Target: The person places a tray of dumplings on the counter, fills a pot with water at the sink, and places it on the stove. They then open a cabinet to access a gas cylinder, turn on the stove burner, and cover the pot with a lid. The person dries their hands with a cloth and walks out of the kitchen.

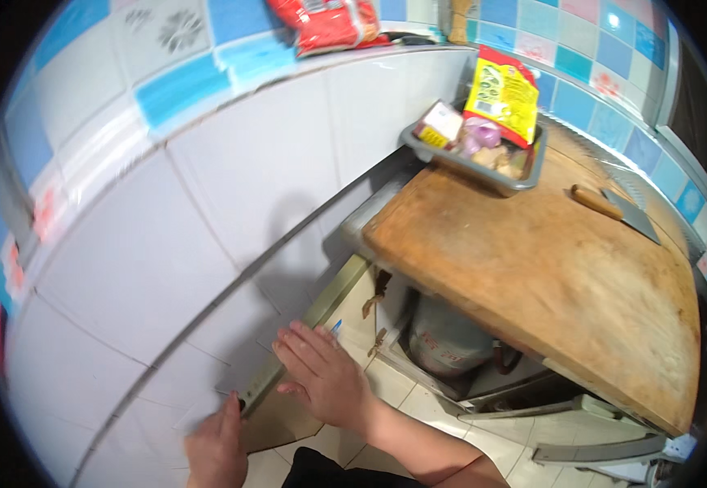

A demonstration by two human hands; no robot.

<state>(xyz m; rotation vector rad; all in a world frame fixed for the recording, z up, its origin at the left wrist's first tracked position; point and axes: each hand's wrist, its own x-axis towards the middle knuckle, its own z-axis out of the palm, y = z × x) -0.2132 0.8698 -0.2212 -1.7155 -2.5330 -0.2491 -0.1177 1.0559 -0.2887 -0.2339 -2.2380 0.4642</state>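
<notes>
- Right hand [325, 378] flat, fingers spread apart, palm pressed on the face of a pale cabinet door [321, 325] standing open below the tabletop [532, 268]; nothing clamped in it.
- Left hand [219, 443] at the lower edge of the view, fingertips touching the bottom corner of that door's outer edge; open or closed, cannot tell.
- Door edge-on beside the white tiled wall [191, 244], on the left of the cabinet opening.
- Grey gas cylinder [447, 337] inside the opening, under the tabletop's near left corner.
- Wooden tabletop, worn and bare in the middle.
- Grey tray [524, 183] at the far left corner of the tabletop, holding a yellow packet [501, 98], a small box [440, 124] and some vegetables.
- Cleaver [622, 211] with a wooden handle lying flat toward the far right edge, well apart from the tray.
- Red bag [325, 23] on the tiled ledge above the wall.
</notes>
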